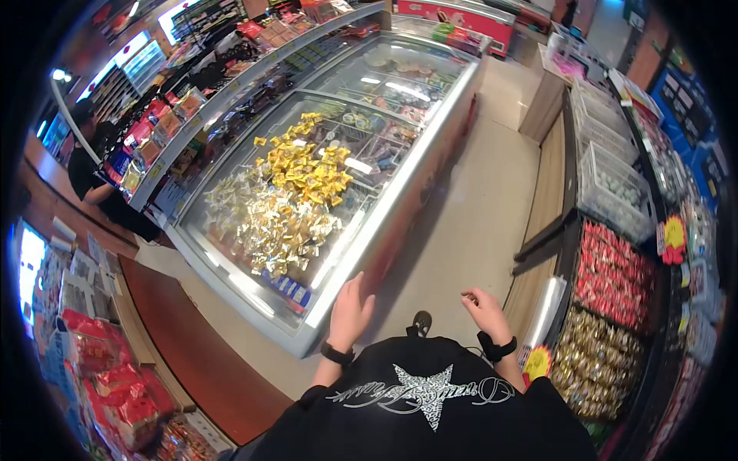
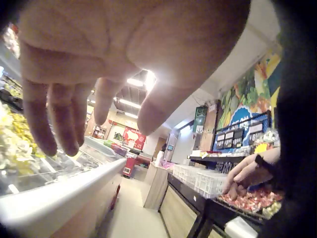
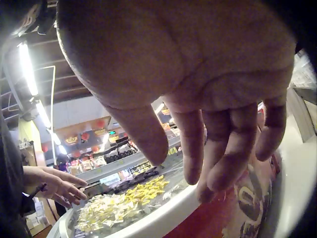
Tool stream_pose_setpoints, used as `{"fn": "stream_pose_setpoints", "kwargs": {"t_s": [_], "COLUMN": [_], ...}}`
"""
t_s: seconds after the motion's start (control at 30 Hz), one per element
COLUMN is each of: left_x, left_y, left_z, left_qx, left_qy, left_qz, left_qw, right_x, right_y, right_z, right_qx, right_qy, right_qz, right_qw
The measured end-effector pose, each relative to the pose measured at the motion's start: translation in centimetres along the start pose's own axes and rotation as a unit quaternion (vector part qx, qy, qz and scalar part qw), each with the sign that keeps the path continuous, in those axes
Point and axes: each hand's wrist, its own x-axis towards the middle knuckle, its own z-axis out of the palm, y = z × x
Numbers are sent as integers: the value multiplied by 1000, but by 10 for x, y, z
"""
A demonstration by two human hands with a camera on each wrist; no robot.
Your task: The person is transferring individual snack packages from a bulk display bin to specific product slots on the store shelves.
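My left hand (image 1: 351,313) hovers by the near corner of a glass-topped chest freezer (image 1: 317,315), fingers loosely extended and nothing in them. On the glass lies a heap of yellow wrapped packets (image 1: 311,170) beside white-and-gold wrapped packets (image 1: 284,227). Over the aisle floor to the right, my right hand (image 1: 487,313) hangs with relaxed, slightly bent fingers and an empty palm. Each wrist wears a black band. In the left wrist view the fingers (image 2: 64,121) droop loosely; in the right wrist view the fingers (image 3: 190,148) do likewise.
At right, a shelf carries red wrapped sweets (image 1: 613,265), gold wrapped sweets (image 1: 598,361) and white plastic baskets (image 1: 613,184). A brown counter (image 1: 181,338) and red packages (image 1: 127,399) stand at left. A person in black (image 1: 92,180) is beyond the freezer. The aisle floor (image 1: 488,192) runs forward.
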Motion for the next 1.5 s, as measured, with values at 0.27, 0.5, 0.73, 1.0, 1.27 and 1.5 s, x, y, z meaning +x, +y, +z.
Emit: {"fn": "stream_pose_setpoints", "kwargs": {"t_s": [0.27, 0.5, 0.73, 1.0, 1.27, 1.5], "left_x": [85, 132, 205, 279, 310, 317], "left_y": [12, -17, -68, -110, -134, -125], "left_z": [44, 59, 52, 55, 69, 76], "left_qx": [0, -80, 29, 218, 288, 287], "left_qy": [53, 62, 141, 198, 173, 212], "left_qz": [-149, -262, -240, -263, -359, -389], "left_qw": [987, 960, 960, 919, 871, 849], "right_x": [117, 184, 274, 379, 448, 490], "right_y": [15, 7, -16, -73, -114, -99], "right_z": [-47, -27, 4, 51, 174, 233], "right_qx": [-28, -16, -36, -50, -120, -215], "right_qy": [-61, -186, -244, -275, -256, -267], "right_qz": [-61, -61, -127, -213, -420, -566], "right_qw": [996, 980, 961, 936, 862, 749]}}
